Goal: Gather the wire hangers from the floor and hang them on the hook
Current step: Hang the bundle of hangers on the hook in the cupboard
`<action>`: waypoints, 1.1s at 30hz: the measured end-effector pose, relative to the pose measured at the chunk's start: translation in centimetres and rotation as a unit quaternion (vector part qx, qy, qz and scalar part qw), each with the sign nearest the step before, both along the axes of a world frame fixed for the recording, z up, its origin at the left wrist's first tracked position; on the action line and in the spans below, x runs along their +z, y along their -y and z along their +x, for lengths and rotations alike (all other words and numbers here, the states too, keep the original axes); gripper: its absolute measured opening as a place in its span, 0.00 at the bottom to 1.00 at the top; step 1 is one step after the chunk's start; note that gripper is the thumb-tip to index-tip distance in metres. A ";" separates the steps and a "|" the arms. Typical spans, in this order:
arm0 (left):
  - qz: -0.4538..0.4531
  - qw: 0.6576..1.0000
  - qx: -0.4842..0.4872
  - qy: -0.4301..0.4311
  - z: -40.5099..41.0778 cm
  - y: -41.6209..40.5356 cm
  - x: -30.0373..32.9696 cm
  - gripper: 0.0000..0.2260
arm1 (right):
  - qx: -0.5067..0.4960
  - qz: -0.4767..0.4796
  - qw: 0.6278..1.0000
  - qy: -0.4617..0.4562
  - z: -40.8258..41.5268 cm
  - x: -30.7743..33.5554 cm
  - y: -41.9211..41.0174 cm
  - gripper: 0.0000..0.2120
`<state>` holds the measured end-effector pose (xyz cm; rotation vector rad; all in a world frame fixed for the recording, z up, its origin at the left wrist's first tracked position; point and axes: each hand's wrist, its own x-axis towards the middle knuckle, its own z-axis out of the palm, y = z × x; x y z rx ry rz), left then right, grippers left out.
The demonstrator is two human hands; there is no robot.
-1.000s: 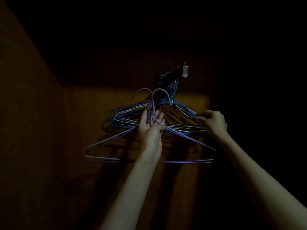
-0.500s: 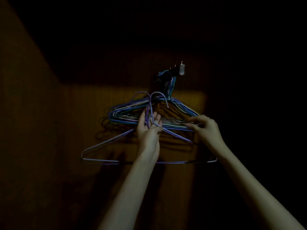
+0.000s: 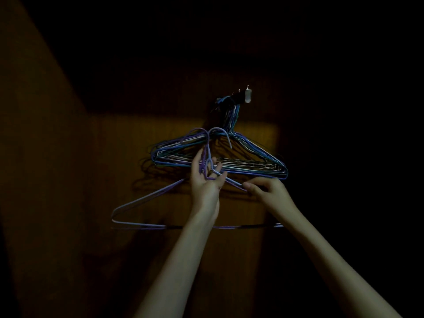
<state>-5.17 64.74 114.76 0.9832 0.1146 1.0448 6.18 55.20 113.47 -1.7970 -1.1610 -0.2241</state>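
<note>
Purple hangers in raised hands.

Darkness swallows the hook where the hanging bundle of hangers loops on; both forearms leave the bottom edge.

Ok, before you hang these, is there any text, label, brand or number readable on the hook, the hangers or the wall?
None: no readable text anywhere in this dim view.
Hook: a pale plate, no marking legible.
Hung hangers: bare coloured wire, no tags.
Purple hangers held by the left hand and right hand: no labels.
Wooden wall: plain grain only.
</note>
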 end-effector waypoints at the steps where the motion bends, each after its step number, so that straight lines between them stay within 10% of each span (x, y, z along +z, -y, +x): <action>1: 0.011 1.000 0.001 -0.005 -0.1 0.1 -0.2 0.35 | 0.001 0.003 1.000 -0.006 -0.1 -0.1 0.1 0.04; 33: 0.032 0.989 -0.084 -0.116 -7.1 4.1 -4.5 0.36 | 0.142 0.058 0.971 -0.182 -7.0 -1.1 1.7 0.09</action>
